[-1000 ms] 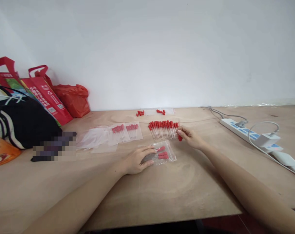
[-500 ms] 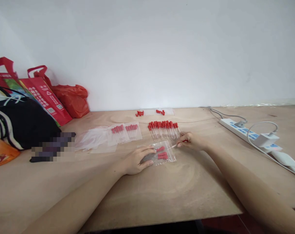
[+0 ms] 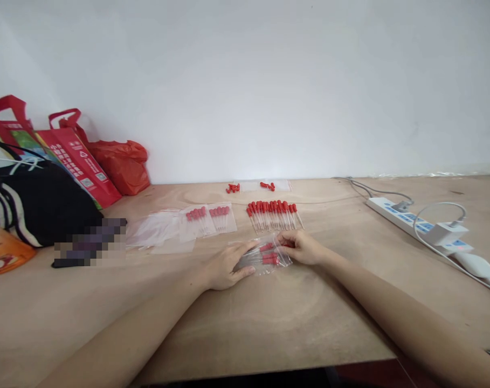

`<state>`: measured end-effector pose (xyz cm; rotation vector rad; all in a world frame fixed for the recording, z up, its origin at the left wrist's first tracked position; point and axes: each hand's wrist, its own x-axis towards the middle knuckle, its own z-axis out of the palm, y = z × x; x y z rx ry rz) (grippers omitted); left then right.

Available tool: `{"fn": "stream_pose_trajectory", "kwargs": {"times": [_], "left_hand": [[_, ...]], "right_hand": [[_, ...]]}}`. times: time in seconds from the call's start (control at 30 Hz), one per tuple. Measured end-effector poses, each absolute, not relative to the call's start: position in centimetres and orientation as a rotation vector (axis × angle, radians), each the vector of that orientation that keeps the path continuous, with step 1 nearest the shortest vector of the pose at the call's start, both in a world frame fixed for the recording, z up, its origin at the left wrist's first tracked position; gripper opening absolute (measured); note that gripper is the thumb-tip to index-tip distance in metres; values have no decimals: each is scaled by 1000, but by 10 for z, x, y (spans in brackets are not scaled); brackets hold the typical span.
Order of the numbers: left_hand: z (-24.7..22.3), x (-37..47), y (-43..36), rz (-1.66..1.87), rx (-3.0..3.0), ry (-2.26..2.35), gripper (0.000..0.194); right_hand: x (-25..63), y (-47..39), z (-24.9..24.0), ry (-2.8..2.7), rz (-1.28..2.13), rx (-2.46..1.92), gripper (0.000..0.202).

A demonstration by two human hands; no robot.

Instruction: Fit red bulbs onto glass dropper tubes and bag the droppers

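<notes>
Along the nearer half of the smooth, wood-grained tabletop [image 3: 269, 328], the left hand [image 3: 228, 267] rests with thumb and fingers spread apart over a clear, crinkled plastic bag [image 3: 283, 260], where slim droppers with red, club-shaped bulbs [image 3: 270, 260] lie. At the bag's right end, the right hand [image 3: 299, 247] pinches another dropper [image 3: 285, 243] by its bulb. Farther back, flat, milky bags [image 3: 159, 226] overlap left of a row of thin-stemmed droppers [image 3: 271, 213]; small loose red bulbs [image 3: 232, 188] lie near the matte white wall [image 3: 269, 97].
</notes>
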<state>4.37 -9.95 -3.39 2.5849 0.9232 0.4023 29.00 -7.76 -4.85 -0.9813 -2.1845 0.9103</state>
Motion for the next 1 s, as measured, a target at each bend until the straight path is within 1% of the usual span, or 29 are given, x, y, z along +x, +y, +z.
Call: {"fn": "stream_pose_trajectory", "kwargs": {"times": [0.23,0.37,0.43,0.67,0.8,0.87,1.0], "left_hand": [[-31,45,-100,418,2566,900,50],[-32,45,-100,415,2573,917,50],[-33,44,-100,419,2581,914,50],[-34,45,-99,446,2577,914,51],[-35,44,-98,415,2591,925,50],[-35,44,-98,402,2601,922,50],[-34,44,-98,390,2603,936,50]], "right_hand": [[283,-72,-57,-2036,959,-1037,21],[282,-75,-57,-1895,1268,-1042,28],[280,-76,-57,-1814,1361,-1096,30],[272,-72,-62,-1688,1092,-1143,33],[278,-72,-57,-1827,1280,-1057,35],[280,-71,-56,-1864,1295,-1070,35],[277,-71,-59,-1878,1006,-1141,29]]}}
